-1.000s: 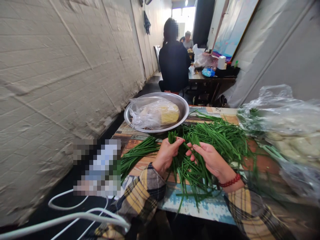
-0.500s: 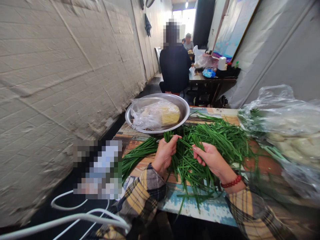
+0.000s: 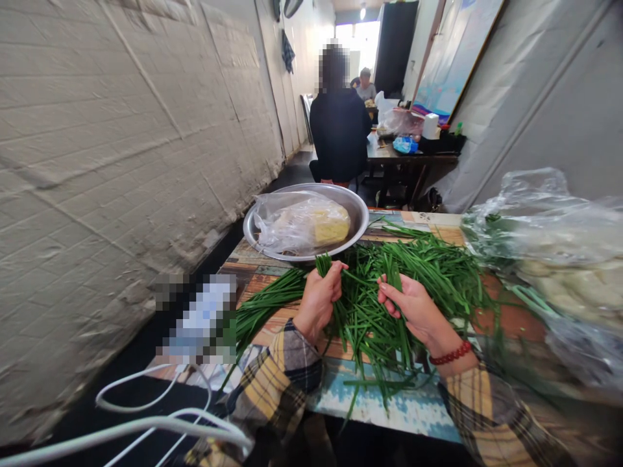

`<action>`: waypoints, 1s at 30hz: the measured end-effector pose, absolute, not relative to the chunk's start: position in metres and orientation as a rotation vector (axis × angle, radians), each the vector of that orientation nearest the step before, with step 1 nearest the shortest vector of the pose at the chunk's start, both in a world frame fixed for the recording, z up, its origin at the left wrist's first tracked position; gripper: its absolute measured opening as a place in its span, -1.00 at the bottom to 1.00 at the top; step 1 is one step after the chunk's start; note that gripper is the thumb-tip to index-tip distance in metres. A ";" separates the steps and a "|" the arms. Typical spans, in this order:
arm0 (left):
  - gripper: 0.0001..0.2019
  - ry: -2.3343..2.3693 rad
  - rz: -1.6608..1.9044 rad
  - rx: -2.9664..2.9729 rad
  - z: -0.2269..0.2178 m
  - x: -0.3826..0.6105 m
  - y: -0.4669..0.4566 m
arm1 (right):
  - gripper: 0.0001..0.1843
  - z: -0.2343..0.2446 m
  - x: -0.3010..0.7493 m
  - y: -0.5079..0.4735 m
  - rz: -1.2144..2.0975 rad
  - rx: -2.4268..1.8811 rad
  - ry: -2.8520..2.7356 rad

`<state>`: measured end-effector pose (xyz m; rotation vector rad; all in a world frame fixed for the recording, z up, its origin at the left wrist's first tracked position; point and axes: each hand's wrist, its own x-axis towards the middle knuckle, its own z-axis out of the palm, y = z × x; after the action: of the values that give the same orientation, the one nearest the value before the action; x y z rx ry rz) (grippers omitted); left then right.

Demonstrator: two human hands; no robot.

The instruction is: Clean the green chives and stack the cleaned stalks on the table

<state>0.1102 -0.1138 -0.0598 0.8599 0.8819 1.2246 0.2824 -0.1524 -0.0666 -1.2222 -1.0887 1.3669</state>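
Long flat green leaves that look like garlic chives (image 3: 428, 272) lie in a loose heap across the table. My left hand (image 3: 318, 295) is closed round a bunch of them, with the cut-looking ends poking out above the fist. To its right, my right hand (image 3: 406, 301) pinches a smaller clump between thumb and fingers, leaves standing up past the thumb. The two hands are a short way apart over the heap. Left of my left hand, a neater bundle of chives (image 3: 272, 301) rests on the wood.
A metal basin (image 3: 357, 237) holding a plastic bag (image 3: 296, 220) with something yellow stands behind my hands. Clear plastic bags (image 3: 574, 253) with pale contents lie at right. White cables (image 3: 160, 425) loop at lower left. Farther back, a person (image 3: 339, 133) in black sits at another table (image 3: 389, 153).
My right hand has shifted slightly right and down, its clump now more upright. My left hand has drifted slightly left, still holding its bunch.
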 end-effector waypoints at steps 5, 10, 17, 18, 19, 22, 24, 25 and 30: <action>-0.67 0.850 1.233 0.850 -0.056 0.111 -0.114 | -0.61 -0.066 0.280 -0.153 1.378 -1.234 -1.098; -0.70 0.838 1.309 0.754 -0.050 0.109 -0.113 | -0.59 -0.072 0.282 -0.148 1.242 -1.231 -1.111; -0.74 0.671 1.127 0.809 -0.043 0.109 -0.120 | -0.66 -0.078 0.293 -0.144 0.743 -1.293 -1.478; -0.74 0.668 1.105 0.827 -0.043 0.110 -0.120 | -0.66 -0.077 0.293 -0.144 0.679 -1.292 -1.513; -0.73 0.667 1.086 0.843 -0.044 0.110 -0.121 | -0.66 -0.076 0.293 -0.145 0.634 -1.299 -1.533; -0.73 0.691 1.039 0.901 -0.047 0.112 -0.121 | -0.65 -0.071 0.290 -0.148 0.717 -1.351 -1.552; -0.69 0.747 1.029 0.950 -0.050 0.113 -0.122 | -0.63 -0.068 0.286 -0.151 0.909 -1.352 -1.552; -0.66 0.784 1.023 0.974 -0.051 0.114 -0.122 | -0.62 -0.067 0.284 -0.153 1.005 -1.338 -1.548; -0.59 0.887 1.009 1.022 -0.058 0.116 -0.123 | -0.60 -0.066 0.278 -0.157 1.299 -1.252 -1.554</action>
<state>0.1159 -0.1229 -0.0581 1.0217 0.8869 1.0090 0.2778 -0.1566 -0.0661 -1.2521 -1.5537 1.2985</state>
